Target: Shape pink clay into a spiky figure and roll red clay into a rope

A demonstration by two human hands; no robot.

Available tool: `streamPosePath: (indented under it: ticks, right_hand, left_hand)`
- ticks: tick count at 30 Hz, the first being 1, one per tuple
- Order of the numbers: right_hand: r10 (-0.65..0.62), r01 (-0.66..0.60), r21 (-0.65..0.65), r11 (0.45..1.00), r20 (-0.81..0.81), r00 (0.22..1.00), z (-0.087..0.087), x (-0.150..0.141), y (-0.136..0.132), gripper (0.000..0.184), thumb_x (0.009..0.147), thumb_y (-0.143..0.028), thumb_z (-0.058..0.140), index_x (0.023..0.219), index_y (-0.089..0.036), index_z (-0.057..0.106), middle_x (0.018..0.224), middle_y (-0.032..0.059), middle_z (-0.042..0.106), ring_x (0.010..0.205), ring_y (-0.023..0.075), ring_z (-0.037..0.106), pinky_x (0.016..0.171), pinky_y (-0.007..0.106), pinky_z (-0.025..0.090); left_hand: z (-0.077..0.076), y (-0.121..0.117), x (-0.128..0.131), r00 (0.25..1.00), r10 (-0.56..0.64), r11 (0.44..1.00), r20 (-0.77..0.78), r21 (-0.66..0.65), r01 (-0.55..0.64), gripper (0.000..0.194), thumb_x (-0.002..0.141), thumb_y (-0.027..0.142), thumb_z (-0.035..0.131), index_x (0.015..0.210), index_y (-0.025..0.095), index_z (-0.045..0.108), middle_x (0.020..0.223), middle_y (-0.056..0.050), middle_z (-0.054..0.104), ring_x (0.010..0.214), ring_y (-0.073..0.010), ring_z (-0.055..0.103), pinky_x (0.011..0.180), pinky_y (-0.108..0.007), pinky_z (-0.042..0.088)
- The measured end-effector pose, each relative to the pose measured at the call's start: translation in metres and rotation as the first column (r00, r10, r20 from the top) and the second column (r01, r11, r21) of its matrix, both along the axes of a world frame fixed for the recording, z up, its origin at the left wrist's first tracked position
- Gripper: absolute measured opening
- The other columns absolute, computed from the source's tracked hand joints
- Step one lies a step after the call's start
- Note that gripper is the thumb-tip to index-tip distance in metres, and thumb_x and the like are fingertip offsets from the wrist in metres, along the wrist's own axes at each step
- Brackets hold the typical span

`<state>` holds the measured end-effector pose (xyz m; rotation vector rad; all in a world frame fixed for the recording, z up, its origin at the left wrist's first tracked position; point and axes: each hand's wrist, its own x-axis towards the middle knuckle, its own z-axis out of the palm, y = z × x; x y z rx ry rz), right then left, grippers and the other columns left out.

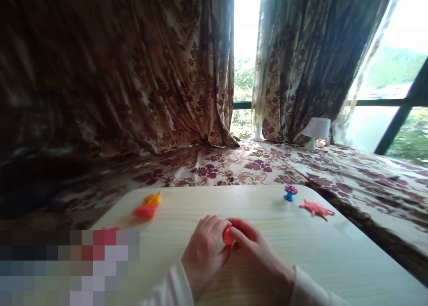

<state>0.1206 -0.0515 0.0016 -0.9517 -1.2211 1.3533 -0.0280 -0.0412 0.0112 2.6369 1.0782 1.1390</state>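
Observation:
Between my two hands, above the near middle of the table, is a small rounded coral-red lump (228, 236) that looks like modelling clay. My left hand (205, 248) curls around it from the left, its fingers bent over the top. From the right, my right hand (252, 243) presses it with thumb and fingers. Part of the lump is hidden by the fingers. Both hands are closed on it.
The pale wooden table (214, 199) holds an orange-red lump (145, 212), a yellow piece (154, 199), a blue stemmed piece with pink dots (290, 192) and a flat pink piece with limbs (317, 209). Behind stand a white lamp (317, 128) and patterned curtains (160, 74). Pixelation covers the lower left.

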Motion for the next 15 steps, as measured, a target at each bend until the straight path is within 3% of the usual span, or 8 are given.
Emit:
streamPosePath:
  ticks: [5, 10, 15]
  right_hand:
    - [0.022, -0.023, 0.016, 1.0, 0.043, 0.999, 0.002, -0.001, -0.002, 0.026, 0.069, -0.032, 0.072, 0.088, -0.014, 0.068, 0.074, 0.0003, 0.062, 0.072, 0.0151, 0.055, 0.064, 0.024, 0.043]
    - [0.051, -0.051, 0.003, 0.999, 0.026, 0.998, 0.005, -0.001, -0.005, 0.025, 0.077, -0.037, 0.065, 0.089, -0.015, 0.066, 0.076, 0.0001, 0.062, 0.074, 0.0146, 0.055, 0.067, 0.023, 0.043]
    - [0.101, -0.103, 0.025, 0.994, 0.071, 0.992, 0.0, -0.002, -0.008, 0.021, 0.081, -0.034, 0.061, 0.083, -0.014, 0.068, 0.071, -0.0005, 0.061, 0.071, 0.0138, 0.053, 0.066, 0.023, 0.041]
  left_hand:
    - [-0.009, 0.001, 0.001, 0.999, -0.003, 1.0, 0.036, 0.013, 0.002, 0.015, 0.076, 0.015, 0.058, 0.09, 0.019, 0.056, 0.084, -0.005, 0.062, 0.08, -0.0223, 0.055, 0.073, -0.039, 0.046]
    - [-0.016, 0.002, -0.006, 1.0, -0.011, 0.989, 0.028, 0.151, 0.006, 0.031, 0.076, 0.019, 0.062, 0.106, 0.017, 0.053, 0.09, -0.006, 0.063, 0.085, -0.0227, 0.056, 0.078, -0.039, 0.045]
    - [-0.021, 0.004, -0.016, 1.0, -0.007, 0.975, -0.021, 0.223, 0.012, 0.031, 0.077, 0.017, 0.061, 0.107, 0.016, 0.054, 0.088, -0.006, 0.063, 0.084, -0.0211, 0.056, 0.083, -0.04, 0.043]
